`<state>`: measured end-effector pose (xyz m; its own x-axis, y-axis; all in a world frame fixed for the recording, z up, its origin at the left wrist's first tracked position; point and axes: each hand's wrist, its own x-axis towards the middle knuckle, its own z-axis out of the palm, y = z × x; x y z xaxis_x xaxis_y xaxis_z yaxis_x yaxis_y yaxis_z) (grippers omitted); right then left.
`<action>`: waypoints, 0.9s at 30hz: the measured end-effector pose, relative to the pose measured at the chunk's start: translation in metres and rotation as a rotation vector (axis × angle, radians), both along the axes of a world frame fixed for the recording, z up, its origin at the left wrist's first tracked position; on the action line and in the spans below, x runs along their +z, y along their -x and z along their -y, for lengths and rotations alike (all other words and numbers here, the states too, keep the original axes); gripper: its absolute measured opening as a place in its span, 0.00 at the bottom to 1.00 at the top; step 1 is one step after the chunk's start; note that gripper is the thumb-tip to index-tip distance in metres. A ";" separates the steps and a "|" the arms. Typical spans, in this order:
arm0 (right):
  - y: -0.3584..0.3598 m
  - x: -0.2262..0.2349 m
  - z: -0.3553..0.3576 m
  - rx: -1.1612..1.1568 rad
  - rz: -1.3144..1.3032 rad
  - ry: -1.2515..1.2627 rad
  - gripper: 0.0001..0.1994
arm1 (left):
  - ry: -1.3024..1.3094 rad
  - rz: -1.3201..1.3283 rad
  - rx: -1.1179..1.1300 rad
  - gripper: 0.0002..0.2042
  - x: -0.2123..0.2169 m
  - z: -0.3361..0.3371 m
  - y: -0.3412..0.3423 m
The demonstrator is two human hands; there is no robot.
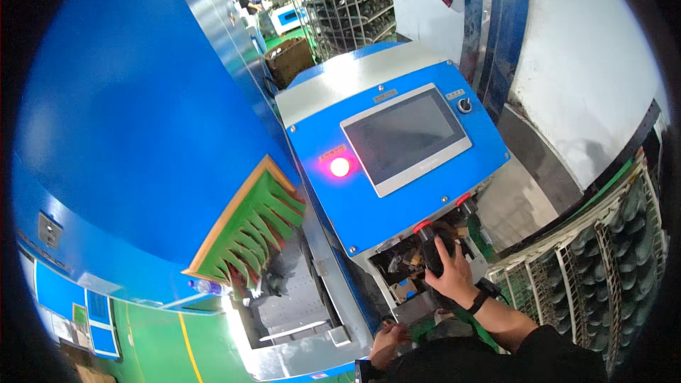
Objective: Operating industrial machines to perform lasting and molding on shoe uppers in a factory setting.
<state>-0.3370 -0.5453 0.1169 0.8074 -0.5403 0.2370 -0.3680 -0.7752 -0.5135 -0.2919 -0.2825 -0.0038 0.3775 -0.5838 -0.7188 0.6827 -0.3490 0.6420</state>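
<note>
My right hand (454, 280) is curled around the black handle (430, 250), fingers and thumb closed against it. The handle sits at the blue panel's (340, 216) lower edge, red at its upper end. My left hand (385, 345) is low, beyond the panel's lower left corner; I can't tell whether it holds anything. I judge the step as gripping the handle; moving it would call for a firm, steady hold.

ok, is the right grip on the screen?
No, the right grip holds a black handle below the blue panel, clear of the screen.
</note>
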 end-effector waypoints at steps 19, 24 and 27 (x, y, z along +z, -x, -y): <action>0.022 -0.035 -0.055 -0.402 0.058 -0.108 0.59 | 0.259 1.460 -0.098 0.20 0.182 0.124 -0.030; 0.029 -0.061 -0.033 -0.084 -0.076 0.585 0.41 | 0.490 1.790 -0.302 0.18 0.161 0.187 -0.032; 0.069 -0.027 -0.085 -0.099 0.173 -0.013 0.33 | 0.091 1.561 -0.504 0.18 0.166 0.148 -0.017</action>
<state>-0.4063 -0.4600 0.0903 0.6982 -0.6187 0.3602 -0.3472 -0.7326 -0.5854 -0.2751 -0.4308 0.1621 0.4303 -0.8815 0.1942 -0.7704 -0.2465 0.5880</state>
